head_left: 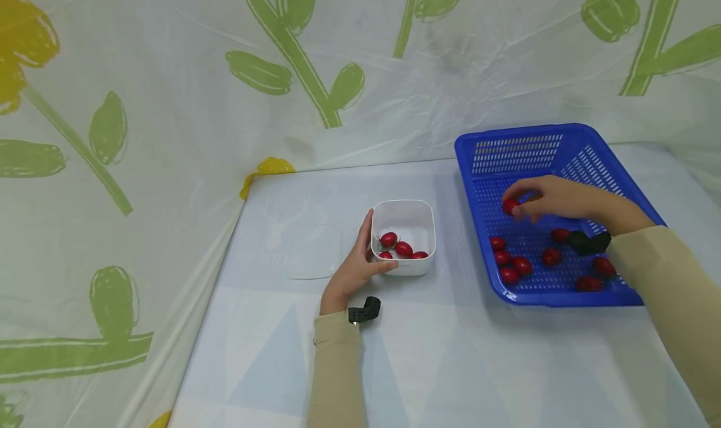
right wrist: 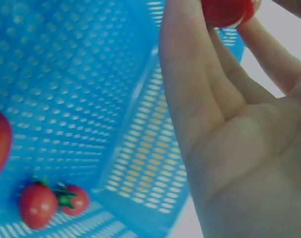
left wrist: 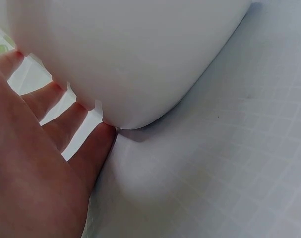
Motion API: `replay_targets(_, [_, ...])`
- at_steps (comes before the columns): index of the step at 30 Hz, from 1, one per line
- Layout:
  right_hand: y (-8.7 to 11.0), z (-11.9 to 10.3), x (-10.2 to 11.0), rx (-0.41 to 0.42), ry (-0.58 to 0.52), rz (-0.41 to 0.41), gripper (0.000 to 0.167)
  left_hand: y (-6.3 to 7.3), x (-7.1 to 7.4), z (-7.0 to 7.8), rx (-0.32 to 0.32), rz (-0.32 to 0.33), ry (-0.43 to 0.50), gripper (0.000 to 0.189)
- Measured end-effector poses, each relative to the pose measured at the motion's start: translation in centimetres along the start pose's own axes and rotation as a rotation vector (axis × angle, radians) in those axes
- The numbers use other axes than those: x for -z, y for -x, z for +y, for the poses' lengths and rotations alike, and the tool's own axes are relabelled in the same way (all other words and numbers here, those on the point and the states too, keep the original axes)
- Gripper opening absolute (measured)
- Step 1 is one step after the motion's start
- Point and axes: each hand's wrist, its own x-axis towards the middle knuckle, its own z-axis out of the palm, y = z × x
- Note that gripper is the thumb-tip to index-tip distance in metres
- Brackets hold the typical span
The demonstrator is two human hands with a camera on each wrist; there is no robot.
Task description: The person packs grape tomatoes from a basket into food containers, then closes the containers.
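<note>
My left hand holds a white square container at its near left corner, fingers along the left wall and thumb at the front. Its fingertips touch the smooth outer wall in the left wrist view. Several red cherry tomatoes lie inside the container. Over a blue perforated basket, my right hand pinches one cherry tomato between thumb and fingers. More cherry tomatoes are scattered on the basket's floor; in the right wrist view a pair shows green stems.
A clear flat lid lies on the table left of the container. The light patterned tablecloth stretches in front. Behind and to the left hangs a pale curtain with green leaf prints.
</note>
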Motion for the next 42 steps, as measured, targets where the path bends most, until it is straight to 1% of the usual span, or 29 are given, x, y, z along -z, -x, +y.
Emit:
replay_targets(5, [1.1,-2.1,-0.1,0.046,0.059,0.038,0.041,0.0,-0.1,0.1,-0.004,0.000,-0.003,0.101])
replay_targets(8, [1.7,-3.6,-0.4,0.050,0.086,0.103,0.040,0.0,-0.1,0.0,-0.012,0.005,0.001,0.101])
replay_targets(11, [2.3,-4.7,-0.8,0.040,0.090,0.186,0.039,-0.1,-0.2,-0.2,-0.023,0.005,0.019,0.101])
replay_targets(13, [2.7,-5.4,-1.2,0.024,0.060,0.240,0.040,-0.1,-0.3,-0.3,-0.029,0.002,0.033,0.101])
replay_targets(17, [3.4,-6.5,-1.9,0.004,-0.030,0.317,0.046,-0.1,-0.3,-0.2,-0.031,0.002,0.044,0.101])
replay_targets(20, [3.6,-7.3,-2.6,0.006,-0.093,0.375,0.047,-0.1,-0.3,-0.1,-0.032,0.006,0.036,0.101])
replay_targets(27, [3.8,-9.0,-4.4,0.046,-0.184,0.482,0.042,-0.1,-0.2,0.0,-0.030,0.006,0.029,0.101])
replay_targets(31, [3.8,-9.8,-5.6,0.082,-0.228,0.531,0.040,-0.1,-0.1,-0.2,-0.042,-0.008,0.043,0.101])
replay_targets(35, [3.7,-10.6,-6.9,0.096,-0.259,0.575,0.042,-0.2,-0.1,-0.2,-0.053,-0.032,0.051,0.102])
replay_targets(38, [3.4,-11.2,-7.8,0.102,-0.261,0.610,0.043,-0.1,-0.1,-0.1,-0.051,-0.030,0.045,0.101])
replay_targets(42, [2.8,-11.9,-8.8,0.116,-0.293,0.620,0.042,0.0,0.0,-0.1,-0.045,-0.018,0.036,0.101])
